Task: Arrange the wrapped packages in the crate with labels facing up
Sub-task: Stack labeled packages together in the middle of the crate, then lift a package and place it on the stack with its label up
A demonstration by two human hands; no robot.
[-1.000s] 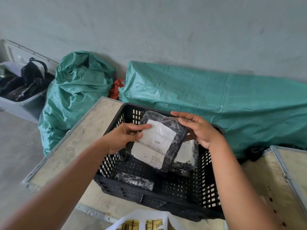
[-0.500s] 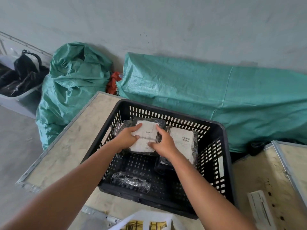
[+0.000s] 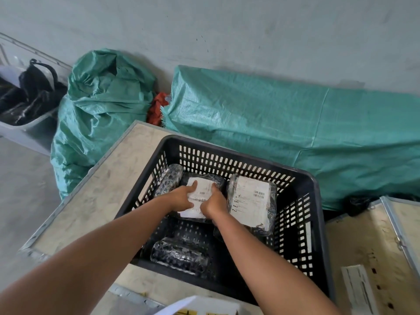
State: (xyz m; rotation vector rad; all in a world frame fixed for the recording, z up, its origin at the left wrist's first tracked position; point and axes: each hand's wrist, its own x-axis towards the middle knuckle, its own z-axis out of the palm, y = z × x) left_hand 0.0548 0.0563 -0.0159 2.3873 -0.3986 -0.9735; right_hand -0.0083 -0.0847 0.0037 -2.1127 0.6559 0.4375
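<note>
Fingers (image 3: 193, 186) of both my hands press flat, ungripping, on the middle package (image 3: 200, 196), label up, at the back of the crate (image 3: 311, 189). Next, I'd judge, the near package (image 3: 179, 255), whose label seems hidden, needs flipping.

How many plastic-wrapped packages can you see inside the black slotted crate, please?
4: one under both hands, one label-up to its right, one leaning at the left wall, one near the front. Others may be hidden.
</note>
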